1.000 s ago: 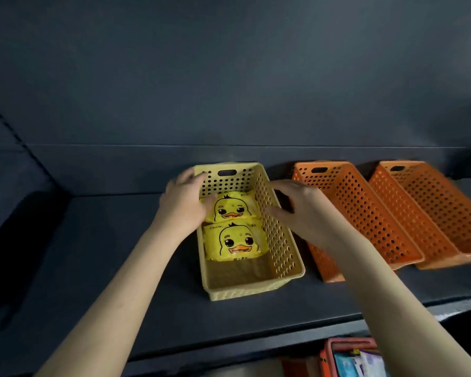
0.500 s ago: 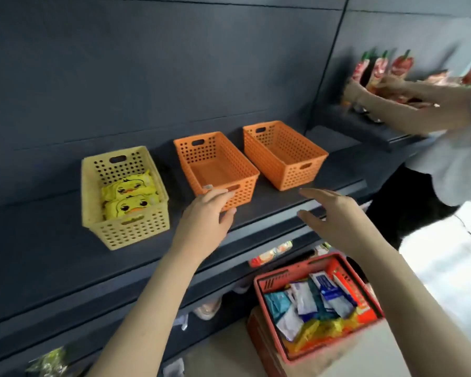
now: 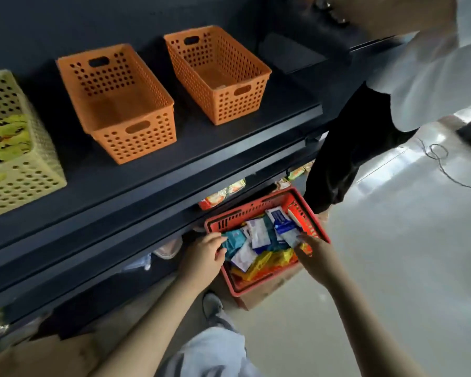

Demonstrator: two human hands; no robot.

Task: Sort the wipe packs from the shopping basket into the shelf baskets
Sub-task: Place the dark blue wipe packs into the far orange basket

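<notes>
Teal film of one wipe pack (image 3: 234,240) sits between the thumb and curled fingers of the left grip (image 3: 200,254), which pinches it by its near edge at the left wall of the red shopping basket (image 3: 308,213). The right grip (image 3: 314,253) has its fingertips on a blue-and-white pack (image 3: 282,224); whether it is pinching or only touching, I cannot tell. These packs look light, soft and slick, likely to buckle if lifted by a corner, so a hold across the short width should serve best. They lie in a loose heap with white packs (image 3: 257,232) and yellow packs (image 3: 272,261), so neighbours may drag up with one. The shopping basket rests on a cardboard box (image 3: 269,293) on the floor, just under the dark shelf edge (image 3: 174,161), which a lift must clear. Above stand two orange baskets (image 3: 114,102), both bare inside, and a yellow basket (image 3: 25,183) holding duck-printed packs (image 3: 6,140). Another person (image 3: 419,77) stands just beside the shopping basket on the right.
</notes>
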